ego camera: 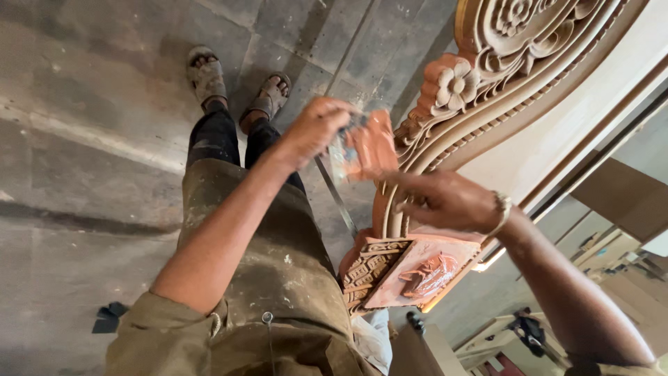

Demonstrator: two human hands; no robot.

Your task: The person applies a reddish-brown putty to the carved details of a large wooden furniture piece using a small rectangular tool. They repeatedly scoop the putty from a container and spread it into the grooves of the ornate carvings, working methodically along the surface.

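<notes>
The person is standing on a grey concrete floor (pixel 90 125) and looking down past their own body at a large carved wooden panel (pixel 487 63), its scrolls and flower shapes coated in a reddish-brown colour. The left hand (pixel 316 129) is raised in front of the panel's edge and is pinching a small flat scrap (pixel 365 150), smeared with the same reddish-brown, between thumb and fingertips. The scrap is hanging just beside the curved carved border, close to it; whether it is touching the wood cannot be told.

The right hand (pixel 445 202) is lying lower, with fingers bent and reaching toward the panel's curved edge below the scrap. It looks loosely curled rather than clenched, and whether it is gripping anything cannot be told. A pale bracelet (pixel 502 209) is sitting on that wrist.

Under the right hand, a carved block (pixel 407 268) at the panel's lower end is showing a flat face with a wet-looking reddish smear on it. The person is wearing an olive, stained apron or shirt (pixel 278 278), dark trousers and dusty sandals (pixel 207 73). A small dark object (pixel 108 317) is lying on the floor to the left.
</notes>
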